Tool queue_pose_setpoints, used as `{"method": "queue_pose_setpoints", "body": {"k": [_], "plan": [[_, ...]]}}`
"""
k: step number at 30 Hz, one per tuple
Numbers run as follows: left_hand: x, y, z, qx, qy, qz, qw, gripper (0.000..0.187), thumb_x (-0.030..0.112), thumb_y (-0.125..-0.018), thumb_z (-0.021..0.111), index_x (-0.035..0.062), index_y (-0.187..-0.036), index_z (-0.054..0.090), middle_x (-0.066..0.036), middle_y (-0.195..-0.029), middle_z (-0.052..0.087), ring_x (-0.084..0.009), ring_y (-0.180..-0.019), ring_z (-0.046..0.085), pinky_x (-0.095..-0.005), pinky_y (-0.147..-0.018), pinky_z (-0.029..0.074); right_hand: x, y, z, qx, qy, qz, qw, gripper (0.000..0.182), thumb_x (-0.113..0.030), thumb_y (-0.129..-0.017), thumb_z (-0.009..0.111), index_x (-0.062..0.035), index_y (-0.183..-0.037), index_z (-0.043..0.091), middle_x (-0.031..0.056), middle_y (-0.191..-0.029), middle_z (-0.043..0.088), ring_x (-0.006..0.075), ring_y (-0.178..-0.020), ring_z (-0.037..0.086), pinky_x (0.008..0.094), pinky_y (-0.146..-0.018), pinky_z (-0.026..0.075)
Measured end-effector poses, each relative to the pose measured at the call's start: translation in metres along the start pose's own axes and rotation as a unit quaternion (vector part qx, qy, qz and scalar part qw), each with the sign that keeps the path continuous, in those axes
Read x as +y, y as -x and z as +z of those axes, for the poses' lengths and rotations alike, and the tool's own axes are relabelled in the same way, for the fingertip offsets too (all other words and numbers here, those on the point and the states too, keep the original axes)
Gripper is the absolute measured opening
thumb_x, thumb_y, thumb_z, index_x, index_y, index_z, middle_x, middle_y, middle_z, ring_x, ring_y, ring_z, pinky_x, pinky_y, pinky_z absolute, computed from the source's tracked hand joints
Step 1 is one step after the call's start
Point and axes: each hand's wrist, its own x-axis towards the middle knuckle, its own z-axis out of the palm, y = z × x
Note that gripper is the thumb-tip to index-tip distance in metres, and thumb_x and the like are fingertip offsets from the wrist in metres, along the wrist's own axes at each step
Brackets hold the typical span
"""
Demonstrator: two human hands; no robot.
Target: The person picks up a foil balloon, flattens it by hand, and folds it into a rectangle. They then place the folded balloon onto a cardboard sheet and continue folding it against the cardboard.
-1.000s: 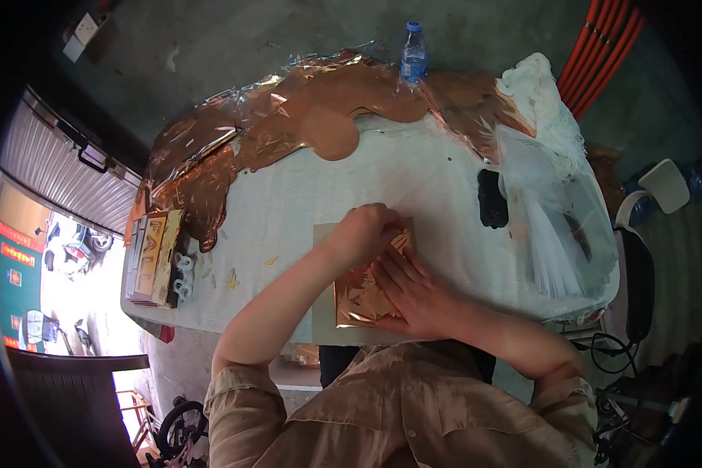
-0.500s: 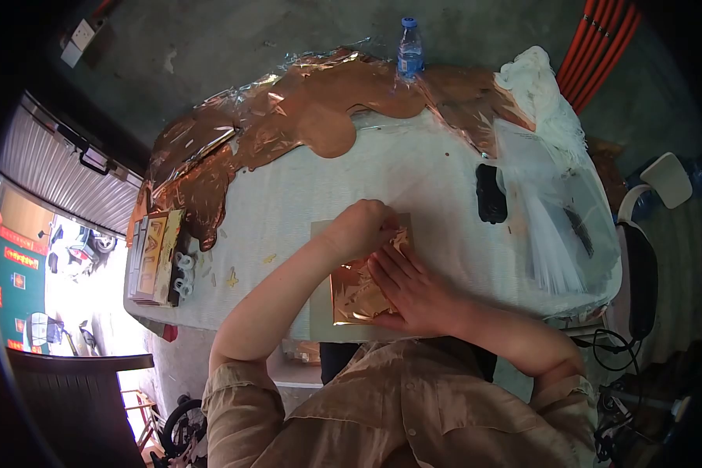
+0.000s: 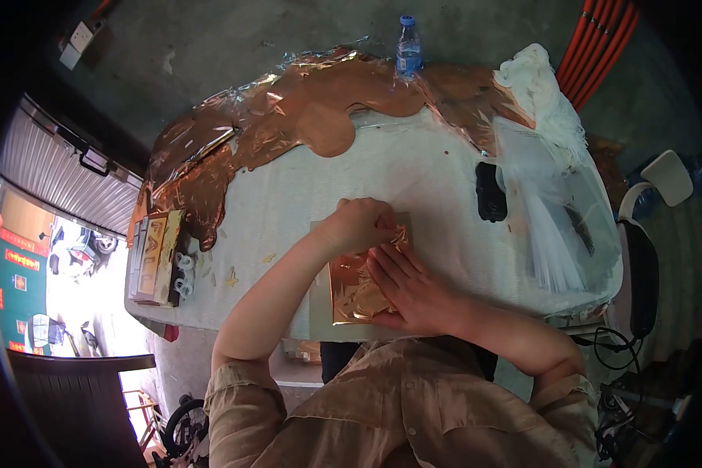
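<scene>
A copper-coloured foil sheet [image 3: 351, 296] lies on a grey-green board [image 3: 318, 316] near the table's front edge. My right hand [image 3: 409, 288] rests flat on the foil's right side, its fingers stretched out and pointing up and to the left. At the foil's upper edge is my left hand [image 3: 366, 224], its fingers bent and pressed together close to the foil's top right corner. What those fingertips hold, if anything, is too small to make out. The foil looks wrinkled and shiny between the hands.
Copper foil pieces [image 3: 320, 93] spread along the table's far edge, with a water bottle [image 3: 409, 48] among them. A black phone-like object [image 3: 491, 192] and clear plastic sleeves [image 3: 550, 226] lie right. A stack of booklets [image 3: 154, 257] stands left, beside small yellow scraps [image 3: 232, 277].
My left hand has shifted very slightly to the left at the foil's upper edge. My right hand stays flat in nearly the same place.
</scene>
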Motion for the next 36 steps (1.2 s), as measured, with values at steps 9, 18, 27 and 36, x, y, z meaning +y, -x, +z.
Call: {"method": "queue_pose_setpoints", "body": {"k": [9, 18, 27, 36], "plan": [[-0.005, -0.008, -0.001, -0.062, 0.017, -0.019, 0.998, 0.028, 0.034, -0.086, 0.067, 0.008, -0.096, 0.068, -0.009, -0.091, 0.068, -0.0252, -0.085, 0.064, -0.0361, -0.077, 0.051, 0.0, 0.0, 0.0, 0.01, 0.01, -0.002, 1.0, 0.081, -0.056, -0.087, 0.05, 0.0092, -0.135, 0.041, 0.0265, -0.142, 0.041, 0.0353, -0.136, 0.037, 0.0481, -0.117, 0.019], [-0.002, -0.009, -0.009, -0.086, -0.014, -0.014, 0.996, 0.026, 0.03, -0.086, 0.066, 0.0105, -0.104, 0.068, -0.01, -0.099, 0.068, -0.0268, -0.093, 0.064, -0.0359, -0.084, 0.05, 0.0, 0.0, 0.0, 0.0, -0.001, 0.003, 1.0, 0.083, -0.056, -0.088, 0.05, 0.0098, -0.137, 0.038, 0.0275, -0.146, 0.036, 0.036, -0.139, 0.033, 0.0476, -0.117, 0.017], [-0.012, -0.01, -0.009, -0.056, 0.094, 0.004, 0.994, 0.022, 0.014, -0.081, 0.07, 0.0034, -0.1, 0.064, -0.008, -0.09, 0.069, -0.0178, -0.083, 0.065, -0.0307, -0.075, 0.051, -0.001, 0.0, -0.003, -0.011, -0.004, 0.007, 1.0, 0.085, -0.058, -0.088, 0.049, 0.0099, -0.138, 0.037, 0.0284, -0.147, 0.034, 0.0354, -0.14, 0.031, 0.0475, -0.117, 0.015], [-0.015, 0.001, -0.011, -0.02, 0.129, 0.035, 0.991, 0.027, 0.007, -0.079, 0.073, 0.0018, -0.104, 0.063, -0.005, -0.088, 0.069, -0.0142, -0.081, 0.064, -0.0293, -0.074, 0.051, -0.001, -0.001, -0.002, -0.007, 0.022, 0.001, 1.0, 0.084, -0.061, -0.09, 0.043, 0.0096, -0.136, 0.04, 0.0278, -0.145, 0.038, 0.0349, -0.14, 0.031, 0.0473, -0.118, 0.013]]}}
